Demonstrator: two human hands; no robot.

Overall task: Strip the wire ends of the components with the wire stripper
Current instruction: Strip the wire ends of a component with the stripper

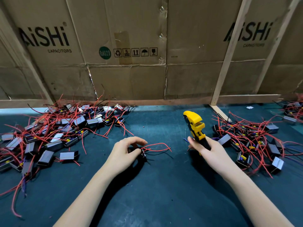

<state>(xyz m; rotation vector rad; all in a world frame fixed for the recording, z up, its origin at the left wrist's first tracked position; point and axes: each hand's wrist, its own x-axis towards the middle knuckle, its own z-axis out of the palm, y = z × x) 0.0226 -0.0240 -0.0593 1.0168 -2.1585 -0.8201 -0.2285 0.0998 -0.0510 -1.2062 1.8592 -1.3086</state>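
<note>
Yellow-and-black wire stripper [195,128] gripped upright in right hand [206,150], head pointing away. Small black component [143,154] pinched by left hand [126,149], red wires [157,147] trailing right; body mostly hidden.

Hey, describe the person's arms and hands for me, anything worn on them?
Both arms are bare as far as the frame shows: no sleeves in view. The left hand and right hand wear no gloves, and no rings, watch or wristbands are visible. Fingers are uncovered.

A dark teal mat [155,185] covered the table. Behind it stood a wall of flattened cardboard boxes [131,71] printed "AiSHi Capacitors", braced by pale wooden battens [227,51].
</note>
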